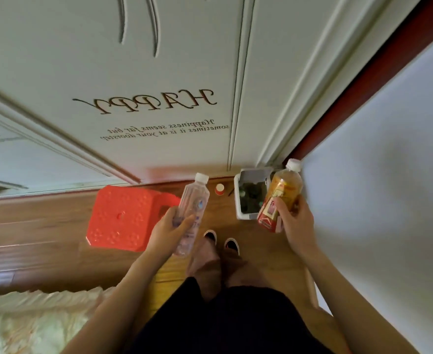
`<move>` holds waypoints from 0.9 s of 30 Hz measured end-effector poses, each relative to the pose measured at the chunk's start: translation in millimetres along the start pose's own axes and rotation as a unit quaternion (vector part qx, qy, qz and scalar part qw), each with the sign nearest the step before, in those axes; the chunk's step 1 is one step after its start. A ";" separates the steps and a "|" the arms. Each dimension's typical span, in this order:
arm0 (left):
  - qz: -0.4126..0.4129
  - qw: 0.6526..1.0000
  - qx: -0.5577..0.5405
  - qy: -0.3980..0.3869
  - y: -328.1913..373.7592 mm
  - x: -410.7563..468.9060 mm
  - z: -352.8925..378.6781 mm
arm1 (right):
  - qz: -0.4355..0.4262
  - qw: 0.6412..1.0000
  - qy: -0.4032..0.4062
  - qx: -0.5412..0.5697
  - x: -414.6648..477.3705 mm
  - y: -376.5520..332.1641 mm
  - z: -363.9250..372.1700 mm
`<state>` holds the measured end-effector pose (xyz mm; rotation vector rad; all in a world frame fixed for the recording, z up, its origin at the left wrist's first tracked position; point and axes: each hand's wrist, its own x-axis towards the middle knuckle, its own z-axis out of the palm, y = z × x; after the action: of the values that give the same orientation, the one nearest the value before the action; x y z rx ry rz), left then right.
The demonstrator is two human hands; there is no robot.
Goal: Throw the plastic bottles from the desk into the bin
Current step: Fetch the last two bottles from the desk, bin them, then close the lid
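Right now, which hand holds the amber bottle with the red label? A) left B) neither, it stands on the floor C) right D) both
C: the right hand grips the amber plastic bottle with the red label beside the white bin, while the left hand holds the clear plastic water bottle.

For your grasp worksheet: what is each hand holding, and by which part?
Left hand: clear bottle, around its lower body. Right hand: amber bottle, around its labelled lower half.
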<state>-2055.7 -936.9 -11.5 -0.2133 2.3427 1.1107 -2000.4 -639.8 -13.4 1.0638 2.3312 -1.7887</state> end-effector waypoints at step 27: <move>-0.029 0.984 0.059 -0.167 -6.0 248.0 272.7 | 0.132 0.989 0.049 0.038 195.0 221.5 8.5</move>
<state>-2154.6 -714.1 -288.0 -0.0466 2.0793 0.8978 -2038.8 -524.9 -282.7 1.4261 2.0653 -1.7741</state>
